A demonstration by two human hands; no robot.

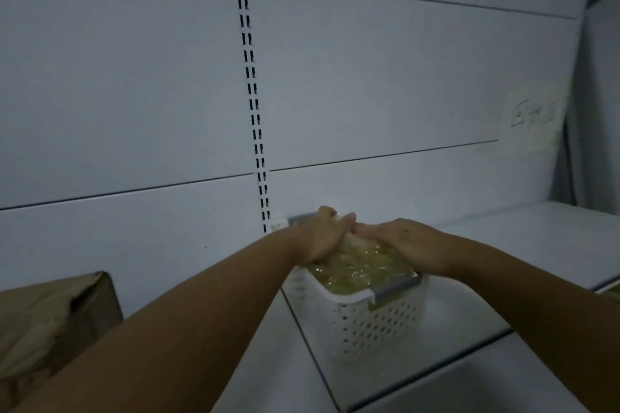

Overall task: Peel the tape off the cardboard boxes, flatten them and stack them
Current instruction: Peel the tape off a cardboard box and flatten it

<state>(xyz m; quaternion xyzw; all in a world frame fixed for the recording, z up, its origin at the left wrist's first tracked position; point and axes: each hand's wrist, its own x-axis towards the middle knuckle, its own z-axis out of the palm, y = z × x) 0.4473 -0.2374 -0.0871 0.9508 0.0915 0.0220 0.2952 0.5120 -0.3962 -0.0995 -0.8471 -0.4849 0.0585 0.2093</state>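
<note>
The left hand (318, 236) curled round the crumpled tape (364, 266); the right hand (412, 245) pressed it flat-fingered, seemingly packing it into the white basket (369, 329) beneath them. The cardboard box (57, 318) sat well to their left.

Basket (355, 312) on shelf (503, 245), in front of slotted upright (255, 111). Tape wad (362, 265) in basket, left hand (318, 238) and right hand (409, 241) on top. Cardboard box (50, 318) left of basket, nearer.
</note>
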